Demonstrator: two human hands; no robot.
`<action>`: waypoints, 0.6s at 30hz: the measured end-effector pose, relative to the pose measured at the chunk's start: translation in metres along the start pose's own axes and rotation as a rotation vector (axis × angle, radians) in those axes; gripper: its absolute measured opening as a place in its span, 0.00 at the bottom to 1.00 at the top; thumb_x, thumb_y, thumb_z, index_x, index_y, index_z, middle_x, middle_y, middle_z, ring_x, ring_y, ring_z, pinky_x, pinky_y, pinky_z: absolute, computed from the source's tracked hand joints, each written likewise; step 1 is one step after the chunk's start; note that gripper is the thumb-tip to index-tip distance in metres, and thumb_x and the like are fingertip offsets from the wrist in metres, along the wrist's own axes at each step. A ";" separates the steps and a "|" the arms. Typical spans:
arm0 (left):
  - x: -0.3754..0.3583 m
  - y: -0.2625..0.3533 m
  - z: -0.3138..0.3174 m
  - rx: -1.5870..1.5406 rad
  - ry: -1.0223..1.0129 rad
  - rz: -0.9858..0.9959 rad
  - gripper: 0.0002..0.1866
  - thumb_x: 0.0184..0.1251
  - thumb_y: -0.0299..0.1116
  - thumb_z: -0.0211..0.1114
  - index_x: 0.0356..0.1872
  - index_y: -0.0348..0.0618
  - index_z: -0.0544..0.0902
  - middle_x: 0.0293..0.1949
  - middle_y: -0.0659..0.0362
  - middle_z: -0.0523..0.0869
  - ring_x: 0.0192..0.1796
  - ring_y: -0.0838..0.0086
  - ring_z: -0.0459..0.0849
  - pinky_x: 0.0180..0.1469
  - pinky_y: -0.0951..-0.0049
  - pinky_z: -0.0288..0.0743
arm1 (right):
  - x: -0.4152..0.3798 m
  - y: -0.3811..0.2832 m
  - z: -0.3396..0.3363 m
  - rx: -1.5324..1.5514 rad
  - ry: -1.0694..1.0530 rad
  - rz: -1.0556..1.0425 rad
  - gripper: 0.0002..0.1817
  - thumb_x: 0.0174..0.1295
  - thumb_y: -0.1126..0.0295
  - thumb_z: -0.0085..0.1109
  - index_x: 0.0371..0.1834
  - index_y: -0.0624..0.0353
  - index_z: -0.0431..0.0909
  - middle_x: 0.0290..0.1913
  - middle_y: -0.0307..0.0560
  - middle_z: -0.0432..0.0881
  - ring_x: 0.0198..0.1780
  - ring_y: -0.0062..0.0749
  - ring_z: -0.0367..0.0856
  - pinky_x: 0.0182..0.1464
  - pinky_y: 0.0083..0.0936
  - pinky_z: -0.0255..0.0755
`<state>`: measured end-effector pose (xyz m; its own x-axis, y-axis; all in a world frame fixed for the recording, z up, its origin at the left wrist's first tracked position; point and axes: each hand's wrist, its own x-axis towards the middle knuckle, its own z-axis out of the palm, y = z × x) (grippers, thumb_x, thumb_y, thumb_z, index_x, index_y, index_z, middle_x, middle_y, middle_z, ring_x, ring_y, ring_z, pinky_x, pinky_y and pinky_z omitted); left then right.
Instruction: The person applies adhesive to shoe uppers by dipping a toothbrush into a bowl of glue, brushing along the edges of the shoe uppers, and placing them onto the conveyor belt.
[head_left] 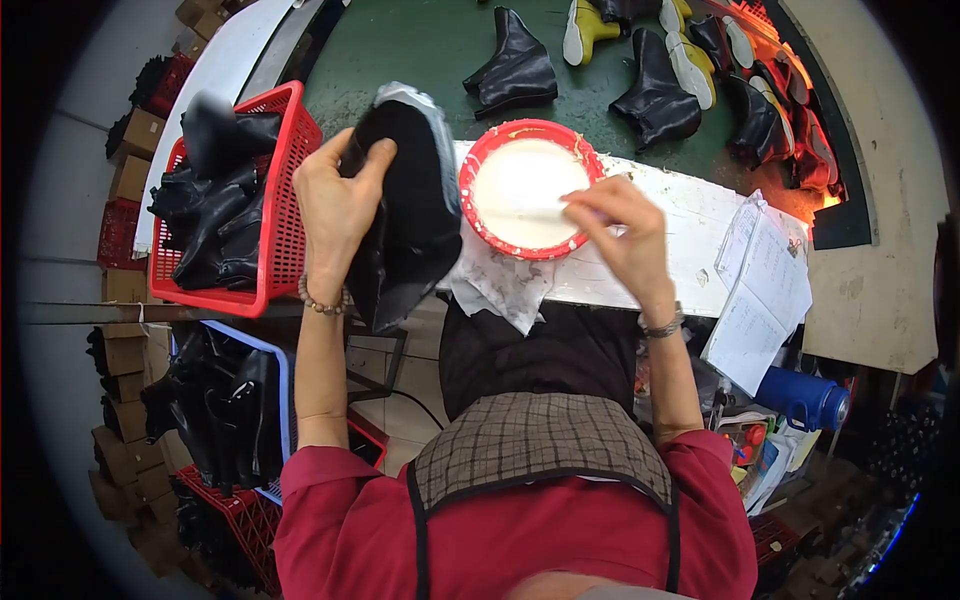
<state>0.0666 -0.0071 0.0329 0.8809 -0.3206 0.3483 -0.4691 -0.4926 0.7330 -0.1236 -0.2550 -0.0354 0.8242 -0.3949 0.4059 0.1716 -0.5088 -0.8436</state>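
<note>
My left hand grips a black boot upper, whose pale edge faces the bowl. To its right, a red-rimmed bowl of white, creamy liquid sits on the white board. Over the bowl's right rim, my right hand pinches a small white tool, its tip in or just above the liquid; the tool's shape is mostly hidden by my fingers. A stained white cloth hangs over the board's front edge below the bowl.
A red basket of black boots stands at the left, with a blue crate of more below it. Black and yellow boots stand on the green surface beyond. Papers and a blue flask are at the right.
</note>
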 end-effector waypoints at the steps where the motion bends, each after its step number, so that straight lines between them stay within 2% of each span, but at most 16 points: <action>1: 0.003 -0.012 -0.001 0.085 0.066 0.040 0.15 0.67 0.36 0.75 0.46 0.34 0.90 0.30 0.51 0.91 0.32 0.67 0.89 0.39 0.67 0.81 | 0.005 0.009 -0.011 -0.136 0.029 -0.003 0.07 0.64 0.67 0.74 0.41 0.58 0.93 0.35 0.43 0.87 0.31 0.28 0.84 0.30 0.22 0.75; 2: 0.006 -0.027 0.002 0.170 0.132 0.081 0.15 0.67 0.36 0.74 0.48 0.35 0.90 0.32 0.50 0.91 0.33 0.61 0.90 0.40 0.65 0.81 | 0.007 0.013 -0.022 -0.285 0.022 0.088 0.08 0.65 0.66 0.73 0.41 0.57 0.92 0.37 0.43 0.88 0.33 0.30 0.87 0.34 0.26 0.77; 3: 0.009 -0.041 0.009 0.169 0.130 0.081 0.15 0.67 0.36 0.74 0.48 0.35 0.90 0.32 0.50 0.91 0.33 0.61 0.90 0.40 0.65 0.81 | 0.008 0.017 -0.028 -0.417 -0.012 0.109 0.08 0.64 0.65 0.72 0.40 0.56 0.92 0.36 0.43 0.88 0.34 0.33 0.87 0.35 0.29 0.77; 4: 0.011 -0.056 0.018 0.183 0.214 0.096 0.16 0.68 0.37 0.74 0.50 0.36 0.90 0.35 0.49 0.91 0.36 0.58 0.90 0.43 0.63 0.81 | 0.009 0.021 -0.031 -0.550 -0.046 0.131 0.08 0.64 0.64 0.72 0.39 0.55 0.92 0.36 0.42 0.87 0.34 0.35 0.88 0.35 0.31 0.78; 5: 0.013 -0.069 0.027 0.196 0.299 0.109 0.17 0.68 0.38 0.74 0.51 0.37 0.90 0.37 0.49 0.91 0.39 0.54 0.90 0.47 0.61 0.81 | 0.010 0.023 -0.029 -0.552 -0.045 0.133 0.08 0.64 0.64 0.72 0.39 0.55 0.92 0.36 0.42 0.87 0.34 0.35 0.88 0.35 0.31 0.78; 6: 0.012 -0.076 0.034 0.135 0.213 0.021 0.26 0.68 0.43 0.76 0.61 0.38 0.86 0.46 0.44 0.89 0.50 0.54 0.88 0.53 0.59 0.80 | 0.009 0.027 -0.027 -0.645 -0.098 0.077 0.08 0.62 0.64 0.72 0.38 0.54 0.92 0.35 0.41 0.86 0.34 0.38 0.87 0.36 0.33 0.77; 8: 0.007 -0.102 0.046 0.033 0.057 0.035 0.40 0.66 0.49 0.78 0.74 0.40 0.74 0.57 0.39 0.85 0.59 0.51 0.85 0.57 0.58 0.79 | 0.009 0.029 -0.024 -0.731 -0.154 0.017 0.07 0.61 0.63 0.72 0.37 0.53 0.91 0.34 0.40 0.85 0.34 0.40 0.86 0.36 0.35 0.77; 9: -0.002 -0.109 0.045 -0.099 -0.091 -0.048 0.55 0.62 0.55 0.80 0.84 0.44 0.58 0.66 0.35 0.78 0.66 0.47 0.79 0.60 0.59 0.78 | 0.010 0.029 -0.025 -0.750 -0.148 0.012 0.07 0.61 0.63 0.72 0.36 0.53 0.91 0.34 0.39 0.84 0.35 0.41 0.86 0.36 0.35 0.77; 10: -0.012 -0.108 0.040 -0.114 -0.200 -0.042 0.66 0.55 0.58 0.83 0.86 0.45 0.48 0.71 0.35 0.74 0.70 0.44 0.76 0.68 0.45 0.71 | 0.010 0.029 -0.026 -0.766 -0.144 0.007 0.07 0.60 0.63 0.72 0.36 0.53 0.91 0.33 0.39 0.84 0.35 0.41 0.86 0.36 0.36 0.77; 12: -0.033 -0.105 0.017 0.237 -0.427 0.046 0.75 0.44 0.62 0.86 0.87 0.47 0.43 0.73 0.37 0.72 0.75 0.41 0.71 0.72 0.26 0.56 | 0.007 0.028 -0.031 -0.741 -0.135 0.042 0.07 0.60 0.64 0.72 0.36 0.53 0.91 0.33 0.40 0.84 0.34 0.40 0.86 0.36 0.35 0.77; 13: -0.045 -0.107 0.009 0.337 -0.498 0.066 0.81 0.35 0.65 0.87 0.87 0.51 0.41 0.76 0.39 0.68 0.78 0.41 0.65 0.70 0.15 0.45 | 0.006 0.030 -0.033 -0.728 -0.121 0.079 0.07 0.61 0.64 0.73 0.37 0.53 0.91 0.33 0.40 0.85 0.33 0.40 0.86 0.35 0.34 0.76; 14: -0.055 -0.110 0.003 0.372 -0.554 0.079 0.83 0.31 0.67 0.87 0.87 0.55 0.41 0.79 0.39 0.63 0.80 0.42 0.61 0.70 0.15 0.47 | 0.005 0.032 -0.033 -0.723 -0.125 0.081 0.07 0.61 0.64 0.73 0.37 0.53 0.91 0.33 0.40 0.85 0.33 0.40 0.86 0.35 0.34 0.76; 16: -0.067 -0.116 0.001 0.491 -0.599 0.085 0.83 0.30 0.66 0.88 0.88 0.58 0.40 0.81 0.40 0.58 0.80 0.40 0.59 0.70 0.15 0.50 | 0.003 0.035 -0.035 -0.486 -0.044 0.111 0.09 0.61 0.64 0.74 0.40 0.54 0.91 0.32 0.42 0.85 0.31 0.37 0.84 0.34 0.33 0.75; 17: -0.069 -0.119 -0.001 0.492 -0.598 0.082 0.83 0.30 0.66 0.88 0.88 0.58 0.40 0.81 0.40 0.58 0.80 0.40 0.59 0.70 0.15 0.50 | 0.002 0.036 -0.035 -0.484 -0.047 0.110 0.09 0.61 0.64 0.74 0.40 0.54 0.91 0.32 0.42 0.85 0.31 0.37 0.84 0.34 0.33 0.75; 18: -0.069 -0.116 -0.004 0.485 -0.626 0.074 0.82 0.31 0.59 0.89 0.87 0.58 0.40 0.82 0.39 0.56 0.80 0.38 0.58 0.69 0.16 0.54 | 0.002 0.036 -0.035 -0.504 -0.076 0.155 0.10 0.61 0.64 0.74 0.42 0.56 0.91 0.31 0.43 0.85 0.30 0.37 0.83 0.34 0.33 0.75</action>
<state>0.0606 0.0751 -0.0738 0.7144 -0.6906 -0.1127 -0.6271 -0.7033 0.3348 -0.1352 -0.3011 -0.0528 0.8594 -0.4475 0.2471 -0.2205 -0.7606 -0.6106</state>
